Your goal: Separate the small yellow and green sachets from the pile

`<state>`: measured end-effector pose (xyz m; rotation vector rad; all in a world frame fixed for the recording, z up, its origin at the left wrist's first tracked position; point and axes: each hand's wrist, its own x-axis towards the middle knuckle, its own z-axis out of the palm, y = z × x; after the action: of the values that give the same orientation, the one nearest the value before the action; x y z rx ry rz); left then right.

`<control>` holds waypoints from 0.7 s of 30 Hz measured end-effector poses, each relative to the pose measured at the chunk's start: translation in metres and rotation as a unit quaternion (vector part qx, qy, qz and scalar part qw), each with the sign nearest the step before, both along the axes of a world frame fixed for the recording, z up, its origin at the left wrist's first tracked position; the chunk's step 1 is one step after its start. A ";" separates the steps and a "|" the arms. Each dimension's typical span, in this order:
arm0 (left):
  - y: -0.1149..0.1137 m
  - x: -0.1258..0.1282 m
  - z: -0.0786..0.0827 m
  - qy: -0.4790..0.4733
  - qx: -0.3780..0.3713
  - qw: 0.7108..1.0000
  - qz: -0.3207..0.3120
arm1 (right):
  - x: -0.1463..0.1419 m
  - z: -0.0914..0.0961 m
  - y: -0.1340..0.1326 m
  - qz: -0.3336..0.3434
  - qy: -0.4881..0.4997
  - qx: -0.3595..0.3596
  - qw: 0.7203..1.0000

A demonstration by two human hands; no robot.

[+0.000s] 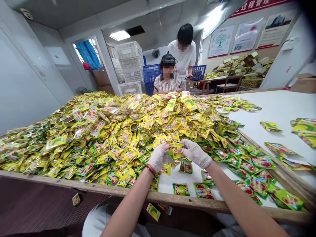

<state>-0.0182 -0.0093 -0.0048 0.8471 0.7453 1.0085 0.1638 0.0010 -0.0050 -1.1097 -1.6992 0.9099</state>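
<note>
Both of my hands wear pale fingerless work gloves and meet in front of a large heap of small yellow and green candy packets [133,131]. Between them is a yellow candy packet [175,150], pinched at its left side by my left hand [159,157] and at its right side by my right hand [196,154]. A dark beaded bracelet circles my left wrist. Just below my hands, a green packet with red print [185,167] lies on the white tabletop [170,181]. Two more green packets [180,189] rest near the wooden front edge.
A wooden divider [269,154] separates the heap from a white surface [278,108] with flat yellow pouches. Two people [168,77] are across the table, one seated, one standing. White crates [129,62] stack behind. Several packets lie on the floor, including a yellow one [153,211].
</note>
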 end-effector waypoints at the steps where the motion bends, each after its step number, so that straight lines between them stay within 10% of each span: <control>1: 0.000 -0.001 0.000 0.006 0.009 1.000 -0.007 | 0.001 0.001 0.000 -0.008 -0.009 0.008 1.000; 6: -0.002 0.005 0.000 -0.019 0.019 0.996 0.084 | 0.001 0.002 0.002 -0.145 -0.034 0.055 0.987; 21: -0.004 0.018 -0.008 -0.050 0.039 0.986 0.151 | -0.024 -0.003 -0.007 -0.107 0.038 -0.016 0.993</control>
<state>-0.0002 -0.0136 -0.0126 0.7585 0.7666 1.3487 0.1403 -0.0055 -0.0078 -1.2365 -1.4770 0.8337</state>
